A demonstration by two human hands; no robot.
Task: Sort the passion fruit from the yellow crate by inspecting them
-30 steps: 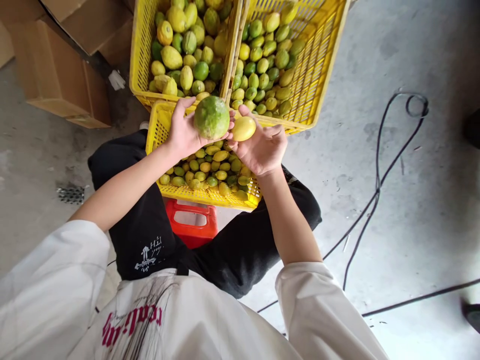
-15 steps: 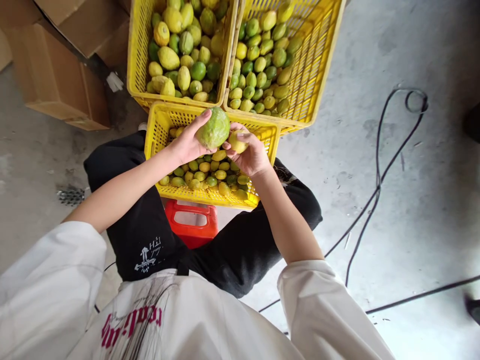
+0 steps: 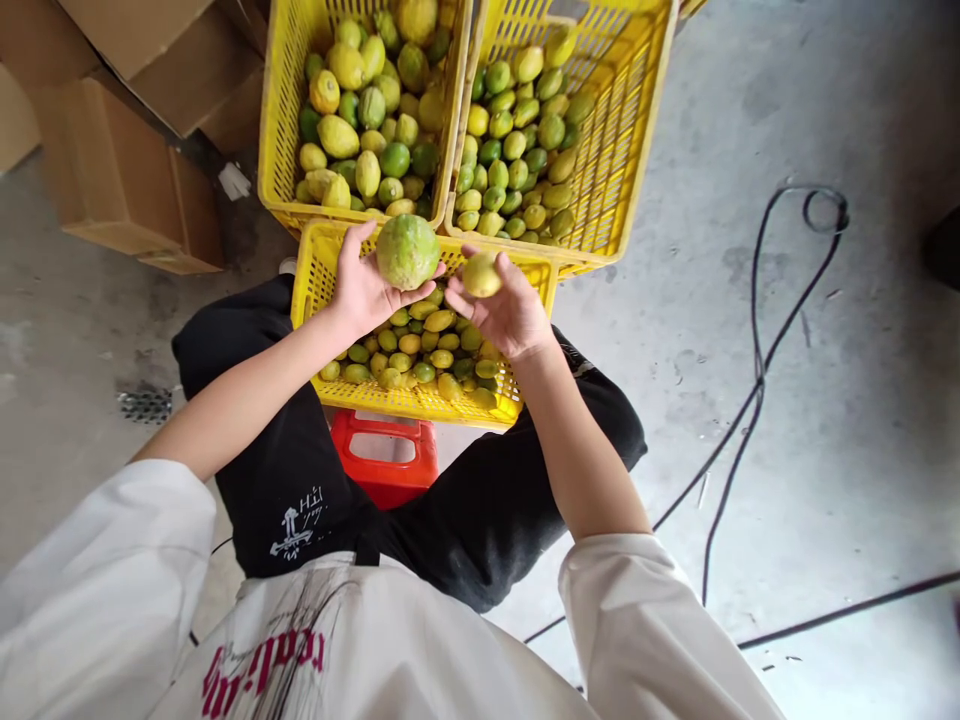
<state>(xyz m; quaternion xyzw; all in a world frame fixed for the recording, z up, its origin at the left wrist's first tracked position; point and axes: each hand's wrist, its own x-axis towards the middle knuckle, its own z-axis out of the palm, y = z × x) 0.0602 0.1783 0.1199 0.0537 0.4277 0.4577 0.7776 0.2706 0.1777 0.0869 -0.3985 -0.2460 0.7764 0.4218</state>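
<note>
Over the near yellow crate [image 3: 420, 405], my left hand [image 3: 361, 285] cradles a large green citrus fruit [image 3: 407, 252] on its palm, thumb and fingers spread around it. My right hand [image 3: 514, 310] holds a much smaller yellow lemon [image 3: 481, 274] on its fingers, palm up. A narrow gap separates the two fruits. Beneath both hands, the near crate holds many small green and yellow lemons [image 3: 409, 345], partly hidden by the hands.
Beyond stand a left yellow crate [image 3: 267, 120] of larger lemons and a right yellow crate [image 3: 637, 130] of smaller ones. Cardboard boxes [image 3: 120, 170] lie at upper left. A red plastic stool [image 3: 386, 490] sits between my knees; a black cable [image 3: 759, 380] crosses the floor at right.
My two hands have moved slightly apart and their grips have loosened. The large fruit has shifted a little left and turned; the lemon now rests more openly on the right fingers.
</note>
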